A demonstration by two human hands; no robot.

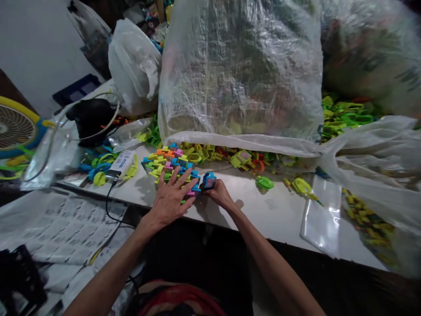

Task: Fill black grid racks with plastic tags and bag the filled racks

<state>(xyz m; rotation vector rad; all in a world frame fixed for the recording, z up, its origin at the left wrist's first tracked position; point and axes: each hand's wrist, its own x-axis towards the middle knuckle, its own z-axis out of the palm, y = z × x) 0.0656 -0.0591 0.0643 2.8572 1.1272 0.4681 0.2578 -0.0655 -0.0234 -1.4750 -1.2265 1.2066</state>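
Note:
A block of small coloured plastic pieces [167, 163], in blue, yellow, pink, orange and green rows, lies on the white table left of centre. My left hand [173, 195] rests on its near side with the fingers spread. Just right of the block, my right hand [217, 192] is closed round a blue plastic piece [209, 180] with a dark face. That piece is upright and close to the block's right edge; whether the two touch is unclear. The fingertips of my right hand are partly hidden behind the piece.
Large translucent bags [243, 74] stand behind. Loose yellow-green pieces [204, 152] line their base. A green piece [264, 182], a yellow one [301, 186] and a clear plastic sleeve [322, 215] lie right. Left are a white device [121, 166] with a cable and a fan [16, 125].

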